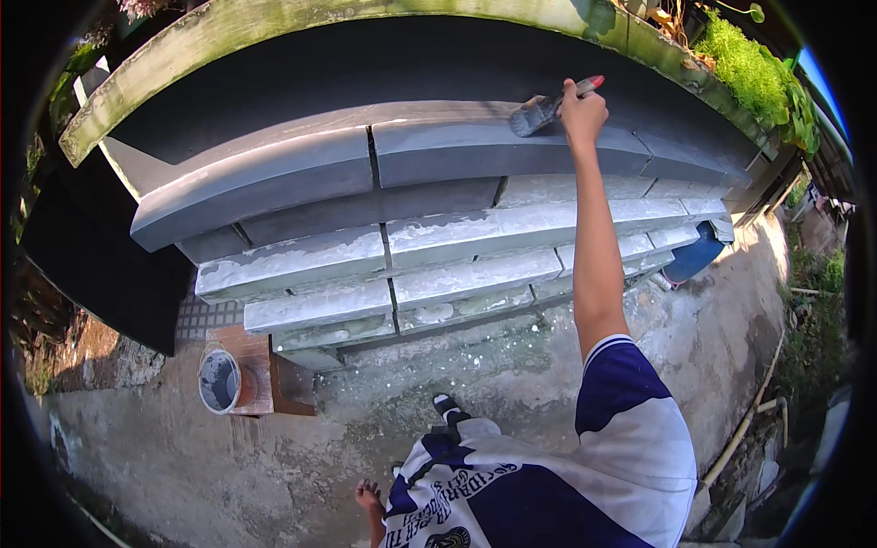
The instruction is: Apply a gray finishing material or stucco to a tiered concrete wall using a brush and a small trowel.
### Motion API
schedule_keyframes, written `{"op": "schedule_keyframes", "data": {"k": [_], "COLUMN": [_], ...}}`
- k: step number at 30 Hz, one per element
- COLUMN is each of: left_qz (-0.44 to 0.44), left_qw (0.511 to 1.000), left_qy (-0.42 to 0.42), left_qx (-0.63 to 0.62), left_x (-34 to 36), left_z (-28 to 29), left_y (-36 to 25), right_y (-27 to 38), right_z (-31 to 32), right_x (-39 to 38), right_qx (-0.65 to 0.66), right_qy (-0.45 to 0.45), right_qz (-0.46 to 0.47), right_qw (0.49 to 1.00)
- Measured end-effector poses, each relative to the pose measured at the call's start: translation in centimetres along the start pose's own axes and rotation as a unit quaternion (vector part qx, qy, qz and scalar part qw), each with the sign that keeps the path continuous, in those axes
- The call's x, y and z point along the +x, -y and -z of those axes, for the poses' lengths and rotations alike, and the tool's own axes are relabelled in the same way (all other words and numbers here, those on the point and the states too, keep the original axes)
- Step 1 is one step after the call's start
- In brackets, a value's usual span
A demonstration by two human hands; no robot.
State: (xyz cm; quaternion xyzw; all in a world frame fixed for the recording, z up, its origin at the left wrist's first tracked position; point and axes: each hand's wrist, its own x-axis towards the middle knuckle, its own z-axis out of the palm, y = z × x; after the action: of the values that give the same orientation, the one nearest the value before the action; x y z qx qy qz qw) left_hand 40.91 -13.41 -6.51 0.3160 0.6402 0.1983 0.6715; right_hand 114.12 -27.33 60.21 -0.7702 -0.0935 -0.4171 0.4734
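My right hand (583,117) is closed round the handle of a paintbrush (534,116) with a red tip, its bristles on the top step (457,137) at the back of its tread. That step is coated dark grey; the lower steps (475,274) are pale, patchy and stained. My left hand (369,495) hangs low by my body, empty, its fingers loosely bent and apart. A small bucket (242,388) with grey paint inside stands on a wooden stand (267,352) at the lower left of the steps.
A mossy concrete ledge (384,29) with plants (749,82) overhangs the steps. A blue container (692,256) stands at their right end. A dark panel (87,256) is at the left. Pipes (742,420) and weeds line the right edge of the concrete ground (183,447).
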Motion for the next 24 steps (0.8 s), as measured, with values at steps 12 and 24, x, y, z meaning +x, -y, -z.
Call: {"op": "schedule_keyframes", "data": {"k": [12,24], "left_qz": [0.006,0.003], "left_qw": [0.994,0.995], "left_qy": [-0.002,-0.051], "left_qx": [-0.107,-0.082], "left_x": [-0.6,0.0], "left_z": [5.1,5.0], "left_y": [4.2,2.2], "right_y": [4.3,15.3], "right_z": [-3.0,-3.5], "right_x": [-5.7,-20.9], "right_qx": [-0.198,0.474], "right_qy": [0.143,0.184], "right_qz": [0.344,0.112], "right_qw": [0.907,0.854]}}
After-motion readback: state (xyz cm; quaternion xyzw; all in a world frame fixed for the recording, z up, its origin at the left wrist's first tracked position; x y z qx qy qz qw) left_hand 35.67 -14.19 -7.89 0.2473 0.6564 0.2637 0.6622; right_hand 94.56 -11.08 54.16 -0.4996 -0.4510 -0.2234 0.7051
